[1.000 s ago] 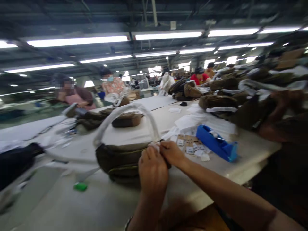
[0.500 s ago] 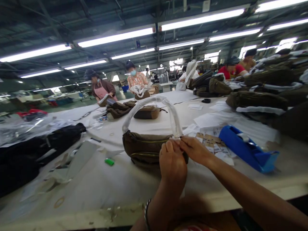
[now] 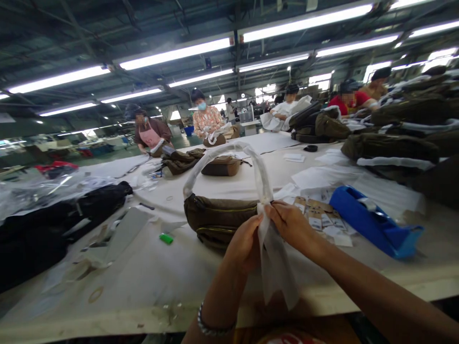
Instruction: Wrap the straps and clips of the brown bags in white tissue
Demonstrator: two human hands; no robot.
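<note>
A dark olive handbag (image 3: pixel 222 214) with yellow-edged zippers stands upright on the table in front of me. Its arched handle (image 3: pixel 229 149) is wrapped in white tissue-like paper. From the handle's right end, a loose strip of white wrapping paper (image 3: pixel 274 263) hangs down over the bag's side. My right hand (image 3: pixel 292 225) pinches this paper close to the handle's base. On the strip's left edge, the fingers of my left hand (image 3: pixel 245 243) are closed, their tips partly hidden by the paper.
A blue tape dispenser (image 3: pixel 373 220) and cardboard tags (image 3: pixel 321 212) lie to the right. Dark bags (image 3: pixel 394 148) are heaped beyond them. At left are a black bag (image 3: pixel 82 215) and a green object (image 3: pixel 166 238). Several co-workers (image 3: pixel 208 117) stand across the table.
My left hand has opened out from its fist over the bag's right end and shifted slightly left and down. The loose paper strip now hangs in plain view between my hands.
</note>
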